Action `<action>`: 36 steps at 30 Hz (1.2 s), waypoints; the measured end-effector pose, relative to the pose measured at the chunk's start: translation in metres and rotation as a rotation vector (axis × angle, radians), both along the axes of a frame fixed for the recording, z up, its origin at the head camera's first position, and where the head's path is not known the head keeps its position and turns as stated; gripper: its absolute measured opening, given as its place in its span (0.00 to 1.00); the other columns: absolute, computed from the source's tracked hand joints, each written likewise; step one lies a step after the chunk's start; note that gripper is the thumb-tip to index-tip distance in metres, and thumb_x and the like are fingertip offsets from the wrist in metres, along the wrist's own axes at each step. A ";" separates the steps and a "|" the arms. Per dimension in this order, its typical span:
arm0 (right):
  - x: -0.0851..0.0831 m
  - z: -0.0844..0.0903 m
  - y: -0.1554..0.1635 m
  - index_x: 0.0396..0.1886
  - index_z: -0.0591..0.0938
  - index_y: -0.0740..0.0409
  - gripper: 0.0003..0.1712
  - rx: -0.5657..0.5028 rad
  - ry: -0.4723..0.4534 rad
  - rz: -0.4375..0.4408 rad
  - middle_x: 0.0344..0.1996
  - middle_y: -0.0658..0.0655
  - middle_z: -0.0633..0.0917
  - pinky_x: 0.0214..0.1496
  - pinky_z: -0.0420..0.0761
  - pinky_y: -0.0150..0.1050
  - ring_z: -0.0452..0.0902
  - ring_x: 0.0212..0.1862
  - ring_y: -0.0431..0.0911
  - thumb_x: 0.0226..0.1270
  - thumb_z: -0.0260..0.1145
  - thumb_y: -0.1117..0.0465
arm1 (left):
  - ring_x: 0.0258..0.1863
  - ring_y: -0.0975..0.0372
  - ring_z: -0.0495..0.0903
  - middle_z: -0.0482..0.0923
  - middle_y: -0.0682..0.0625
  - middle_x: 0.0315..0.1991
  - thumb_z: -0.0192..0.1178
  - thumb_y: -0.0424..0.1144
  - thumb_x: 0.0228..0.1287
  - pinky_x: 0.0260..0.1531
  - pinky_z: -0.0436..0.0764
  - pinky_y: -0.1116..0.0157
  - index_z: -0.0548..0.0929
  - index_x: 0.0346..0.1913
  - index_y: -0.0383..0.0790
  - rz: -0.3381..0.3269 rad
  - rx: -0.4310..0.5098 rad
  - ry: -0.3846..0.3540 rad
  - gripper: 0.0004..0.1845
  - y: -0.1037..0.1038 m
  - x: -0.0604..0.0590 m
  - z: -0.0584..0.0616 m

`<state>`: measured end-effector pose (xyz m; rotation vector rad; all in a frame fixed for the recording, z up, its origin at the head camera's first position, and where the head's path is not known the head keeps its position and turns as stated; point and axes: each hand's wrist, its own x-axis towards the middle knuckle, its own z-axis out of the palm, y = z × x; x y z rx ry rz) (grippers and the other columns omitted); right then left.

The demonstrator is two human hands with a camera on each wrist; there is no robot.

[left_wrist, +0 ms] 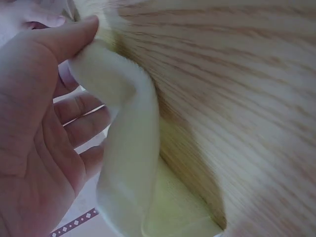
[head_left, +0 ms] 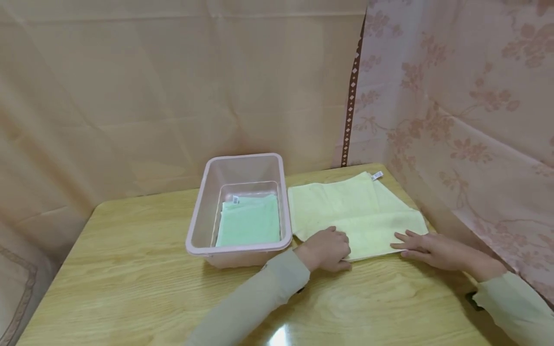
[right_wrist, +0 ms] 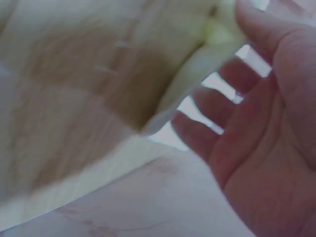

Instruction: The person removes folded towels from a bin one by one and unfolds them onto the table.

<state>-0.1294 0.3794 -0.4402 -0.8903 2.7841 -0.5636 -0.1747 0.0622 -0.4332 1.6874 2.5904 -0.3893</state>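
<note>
A pale yellow towel (head_left: 333, 204) lies on the table right of the pink basin, with a folded strip along its near side and a white tag (head_left: 377, 176) at its far corner. My left hand (head_left: 326, 250) pinches the near edge close to the basin; in the left wrist view the thumb and forefinger hold the towel's rolled edge (left_wrist: 131, 148). Toward the towel's near right corner, my right hand (head_left: 437, 251) grips the same edge, fingers spread over the top. The right wrist view shows the thumb pressed on that edge (right_wrist: 197, 74).
A pink plastic basin (head_left: 196, 211) stands beside the towel's left side. Inside it lies a folded mint-green towel (head_left: 251, 221) with a small label. The wooden table (head_left: 130, 269) meets a beige curtain (head_left: 173, 96) behind and a floral cloth (head_left: 467, 144) at right.
</note>
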 end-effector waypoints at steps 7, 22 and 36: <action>0.002 0.010 -0.005 0.67 0.80 0.55 0.22 0.007 -0.145 0.003 0.70 0.72 0.69 0.60 0.63 0.74 0.59 0.69 0.77 0.80 0.58 0.52 | 0.37 0.70 0.73 0.74 0.63 0.36 0.53 0.60 0.75 0.42 0.73 0.71 0.84 0.31 0.56 -0.031 -0.007 -0.034 0.19 -0.010 0.004 -0.002; -0.017 -0.002 -0.017 0.76 0.66 0.63 0.38 -0.007 0.247 -0.105 0.70 0.75 0.67 0.70 0.58 0.67 0.51 0.75 0.72 0.71 0.69 0.58 | 0.79 0.57 0.48 0.54 0.50 0.80 0.58 0.50 0.74 0.71 0.61 0.55 0.63 0.78 0.58 0.214 0.089 -0.120 0.33 -0.019 -0.001 -0.002; -0.022 -0.008 -0.001 0.80 0.54 0.64 0.57 -0.098 -0.152 -0.166 0.74 0.84 0.40 0.60 0.42 0.83 0.27 0.71 0.84 0.63 0.75 0.48 | 0.80 0.53 0.43 0.43 0.45 0.82 0.65 0.72 0.55 0.74 0.53 0.47 0.43 0.83 0.55 0.524 0.071 -0.400 0.61 -0.025 0.002 -0.002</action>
